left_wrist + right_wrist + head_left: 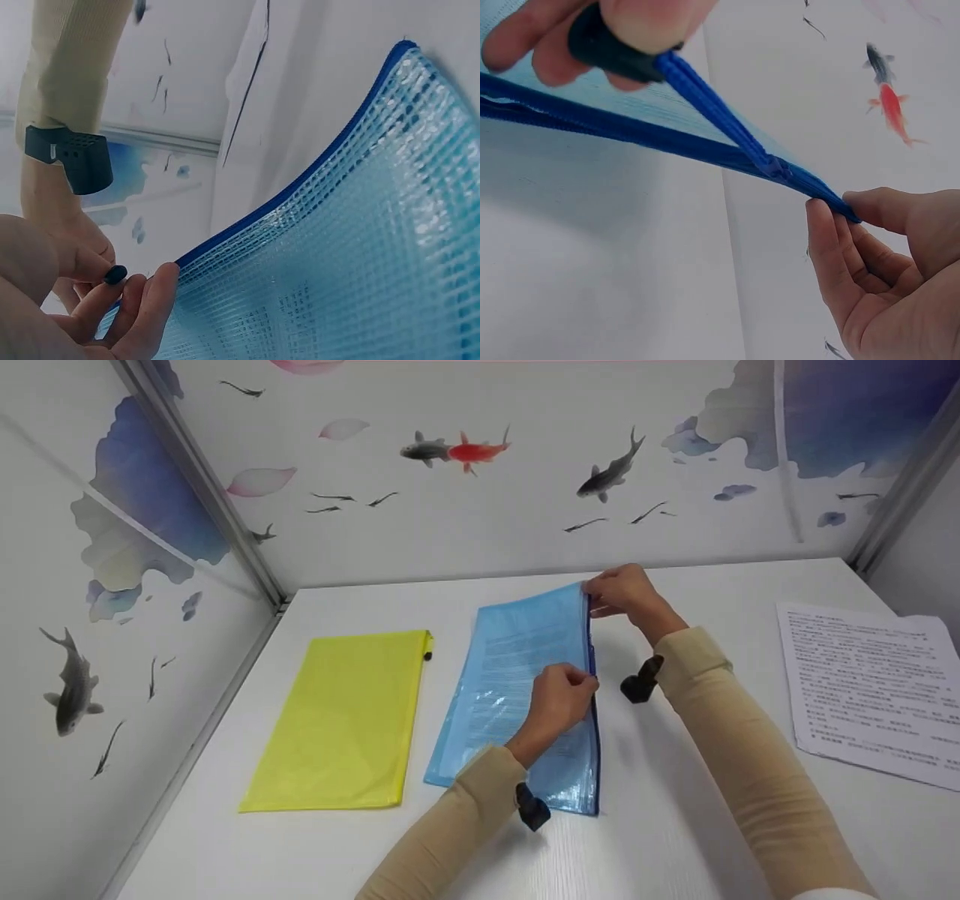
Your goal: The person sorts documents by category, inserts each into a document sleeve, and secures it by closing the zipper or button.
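A translucent blue mesh zip pouch [457, 735] lies on the table with printed sheets [517, 656] showing through it. Its dark blue zipper [300, 184] runs along the right side. My left hand [559, 701] is midway along that side, pinching a black zipper pull [615, 49] between thumb and fingers. From the pull, a blue cord [712, 105] stretches to the slider [780, 168] near the far end. Farther back, my right hand [626, 594] pinches the far right corner of the pouch. In the right wrist view the zipper parts slightly at the left.
Left of the blue pouch lies a yellow zip pouch [337, 720] with a black pull at its far right corner. Printed papers [870, 690] are spread at the table's right side. White walls with painted fish [480, 451] enclose the back and left.
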`<state>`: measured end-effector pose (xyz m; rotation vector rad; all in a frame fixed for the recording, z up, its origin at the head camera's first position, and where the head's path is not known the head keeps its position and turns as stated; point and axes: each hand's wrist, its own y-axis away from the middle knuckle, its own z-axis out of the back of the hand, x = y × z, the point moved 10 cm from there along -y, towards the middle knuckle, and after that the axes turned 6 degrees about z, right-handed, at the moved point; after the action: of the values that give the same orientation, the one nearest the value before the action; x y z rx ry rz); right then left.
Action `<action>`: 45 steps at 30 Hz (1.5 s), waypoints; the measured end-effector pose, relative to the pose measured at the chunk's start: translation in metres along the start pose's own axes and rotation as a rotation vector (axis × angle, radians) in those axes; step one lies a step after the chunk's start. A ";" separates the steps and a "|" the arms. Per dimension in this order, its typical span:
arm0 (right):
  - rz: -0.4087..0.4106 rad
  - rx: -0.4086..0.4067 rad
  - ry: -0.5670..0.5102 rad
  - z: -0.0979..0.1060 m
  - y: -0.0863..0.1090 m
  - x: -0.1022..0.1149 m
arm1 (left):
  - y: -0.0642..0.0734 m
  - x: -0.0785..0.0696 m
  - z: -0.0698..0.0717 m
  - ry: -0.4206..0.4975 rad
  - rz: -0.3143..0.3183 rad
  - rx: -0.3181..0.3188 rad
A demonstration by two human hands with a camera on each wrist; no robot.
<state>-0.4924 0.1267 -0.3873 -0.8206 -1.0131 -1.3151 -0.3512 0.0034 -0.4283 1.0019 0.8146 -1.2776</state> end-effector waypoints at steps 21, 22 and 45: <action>0.009 0.009 0.009 0.004 -0.001 0.001 | 0.045 0.032 -0.011 -0.021 0.050 0.177; 0.010 0.009 0.014 0.005 -0.001 0.001 | 0.047 0.033 -0.011 -0.018 0.053 0.188; 0.047 -0.025 0.048 0.019 -0.001 -0.001 | 0.095 0.067 -0.019 -0.117 0.160 0.409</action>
<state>-0.4962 0.1444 -0.3817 -0.8237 -0.9361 -1.3042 -0.2473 -0.0033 -0.4836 1.2741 0.3789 -1.3783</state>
